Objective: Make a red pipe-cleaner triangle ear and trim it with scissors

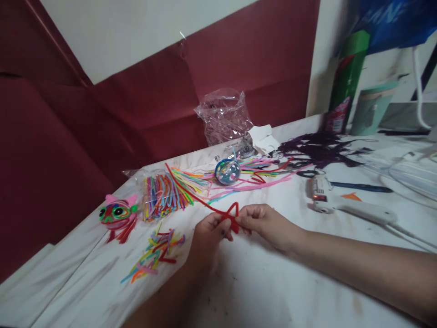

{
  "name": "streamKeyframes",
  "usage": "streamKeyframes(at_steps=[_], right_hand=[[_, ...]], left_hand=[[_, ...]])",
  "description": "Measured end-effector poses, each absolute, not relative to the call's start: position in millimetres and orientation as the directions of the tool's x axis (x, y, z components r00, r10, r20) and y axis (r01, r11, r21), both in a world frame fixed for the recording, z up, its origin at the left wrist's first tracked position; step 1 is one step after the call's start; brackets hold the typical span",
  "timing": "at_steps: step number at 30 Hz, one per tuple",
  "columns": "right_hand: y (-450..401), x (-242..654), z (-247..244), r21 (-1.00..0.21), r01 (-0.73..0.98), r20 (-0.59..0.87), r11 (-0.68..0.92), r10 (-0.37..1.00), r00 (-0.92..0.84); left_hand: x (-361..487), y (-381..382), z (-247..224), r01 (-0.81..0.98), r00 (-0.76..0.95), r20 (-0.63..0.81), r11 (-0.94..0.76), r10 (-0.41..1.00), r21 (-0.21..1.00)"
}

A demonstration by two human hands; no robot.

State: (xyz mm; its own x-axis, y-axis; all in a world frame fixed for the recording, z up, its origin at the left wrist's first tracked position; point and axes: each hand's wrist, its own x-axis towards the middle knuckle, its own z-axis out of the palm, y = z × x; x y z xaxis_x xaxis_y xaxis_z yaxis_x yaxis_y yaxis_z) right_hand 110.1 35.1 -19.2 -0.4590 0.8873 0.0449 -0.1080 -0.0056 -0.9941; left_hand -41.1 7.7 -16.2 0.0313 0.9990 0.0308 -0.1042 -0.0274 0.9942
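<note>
A red pipe cleaner (200, 200) is pinched between both hands above the white table. My left hand (212, 230) grips its bent part, and a long straight end rises from there to the upper left. My right hand (256, 221) pinches the same pipe cleaner just to the right, where it folds into a small pointed loop. Behind the hands sits a clear round ball (227, 172) with pale spots and a blue rim. Further left stands a pink animal figure (118, 214) with green and black eye parts and red strands below.
Bundled pipe cleaners (167, 196) lie in a clear bag, with cut pieces (153, 255) in front. A hot glue gun (351, 207) with a cord lies right, near a dark blue pen-like tool (362, 187). Purple strands (317, 148), a crumpled plastic bag (225, 114) and a green cup (372, 109) stand behind.
</note>
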Motion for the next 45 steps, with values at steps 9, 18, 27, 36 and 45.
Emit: streamKeyframes(at_steps=[9, 18, 27, 36, 45], right_hand=[[37, 110, -17, -0.963, -0.267, 0.093, -0.038, 0.883, -0.460], [35, 115, -18, -0.951, -0.223, 0.310, 0.216, 0.693, -0.651], [41, 122, -18, -0.734, 0.060, 0.529, 0.676, 0.625, -0.574], [35, 120, -13, -0.852, -0.035, 0.421, 0.522, 0.644, -0.639], [37, 120, -15, -0.944, -0.118, 0.312, 0.307, 0.721, -0.619]], left_hand=[[-41, 7, -12, -0.141, 0.065, -0.033, 0.042, 0.997, 0.989], [-49, 9, -16, -0.100, 0.221, -0.106, 0.131, 0.970, 0.986], [-47, 4, -9, -0.179, 0.221, -0.083, 0.124, 0.972, 0.976], [-52, 9, -19, -0.230, 0.171, -0.043, 0.082, 0.984, 0.970], [-50, 4, -5, -0.182, 0.052, 0.017, -0.007, 0.998, 0.983]])
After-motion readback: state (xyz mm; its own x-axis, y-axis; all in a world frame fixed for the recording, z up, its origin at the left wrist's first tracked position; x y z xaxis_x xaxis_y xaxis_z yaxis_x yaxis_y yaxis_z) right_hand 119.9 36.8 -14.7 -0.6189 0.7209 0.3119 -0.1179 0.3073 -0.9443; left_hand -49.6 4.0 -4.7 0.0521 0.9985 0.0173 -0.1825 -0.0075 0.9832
